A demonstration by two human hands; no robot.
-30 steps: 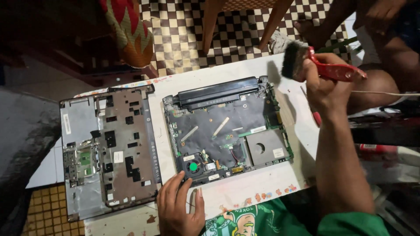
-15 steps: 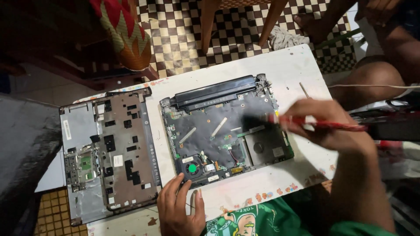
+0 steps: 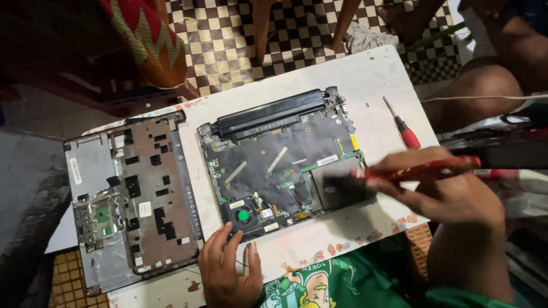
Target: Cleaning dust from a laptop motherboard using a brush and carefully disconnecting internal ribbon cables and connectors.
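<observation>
An opened laptop base (image 3: 274, 165) lies on a small white table (image 3: 371, 74), its dark circuit board and a fan with a green hub (image 3: 244, 215) exposed. My right hand (image 3: 445, 188) grips a red-handled brush (image 3: 422, 169); its dark bristles (image 3: 342, 191), blurred by motion, sit over the laptop's lower right corner. My left hand (image 3: 228, 271) rests flat on the table at the laptop's near edge, fingertips touching its frame below the fan.
The removed laptop cover (image 3: 131, 199) lies upside down to the left. A red-handled screwdriver (image 3: 402, 125) lies on the table's right side. Wooden chair legs (image 3: 262, 28) stand on the checkered floor beyond. Another person's leg (image 3: 479, 97) is at the right.
My right hand has swung the brush down from above the table's right edge onto the laptop's lower right corner. The screwdriver is now uncovered. My left hand has stayed put.
</observation>
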